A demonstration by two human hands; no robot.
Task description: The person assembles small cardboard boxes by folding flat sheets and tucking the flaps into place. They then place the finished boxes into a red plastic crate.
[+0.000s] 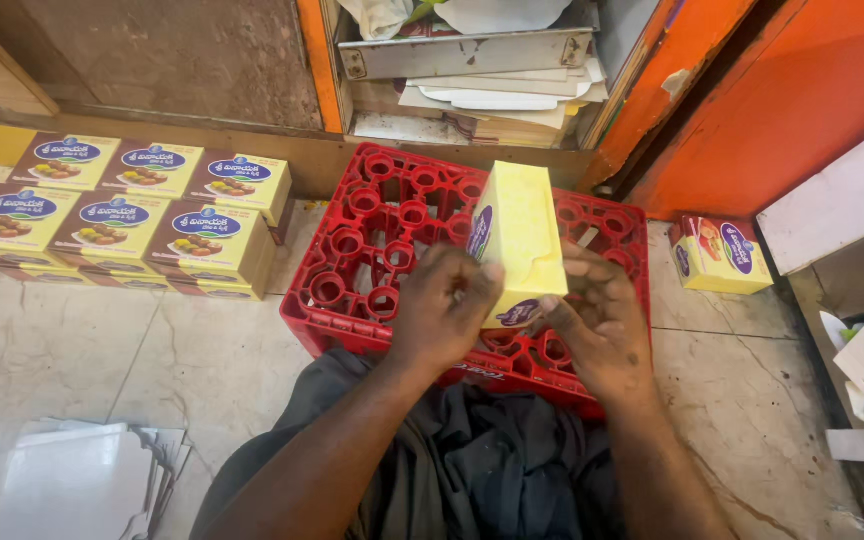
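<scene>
step: closing up a yellow carton | left hand and right hand both pinch its lower end, carton tilted above red crate | next: likely needs end flap pressed flush

Right hand partly hides the yellow box.

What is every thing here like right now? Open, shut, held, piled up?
Yellow box: held up, tilted, in both hands.
Left hand: gripping the box.
Right hand: gripping the box.
Red crate: upside down on the floor.
Six boxes: shut, in rows.
Lone box: shut, on the floor.
White sheets: flat, piled.
</scene>
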